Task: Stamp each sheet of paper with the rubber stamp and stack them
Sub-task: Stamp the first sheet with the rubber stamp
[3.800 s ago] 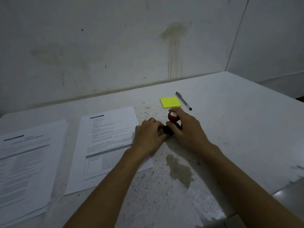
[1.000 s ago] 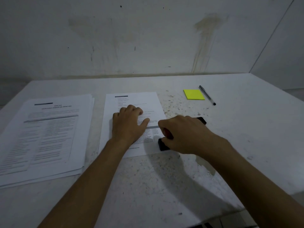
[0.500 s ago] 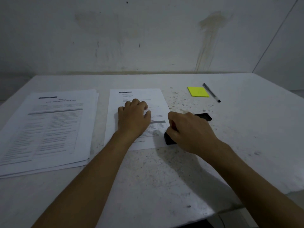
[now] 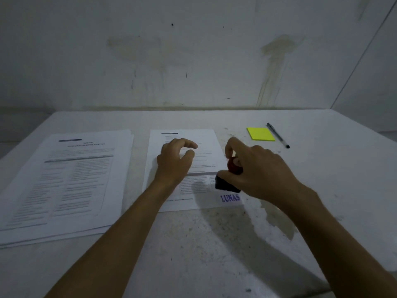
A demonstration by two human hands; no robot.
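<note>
Centre sheet (image 4: 182, 147) bears a blue "LUNAS" imprint (image 4: 230, 198) lower right. Right hand (image 4: 262, 175) pinches rubber stamp (image 4: 227, 182) above it; left hand (image 4: 175, 160) hovers loosely curled. Stacking onto the pile (image 4: 64, 179) at frame left is not yet done.

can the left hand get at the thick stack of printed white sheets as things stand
Probably yes: the left hand is empty above the single sheet, and bare table separates it from the stack of printed white sheets.

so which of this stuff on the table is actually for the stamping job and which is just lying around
Part of the job:
- rubber stamp, gripped in the right hand
- single sheet, showing a blue LUNAS mark, under the left hand
- pile of papers to the left

Just lying about:
- yellow sticky notes
- pen beside them
</note>
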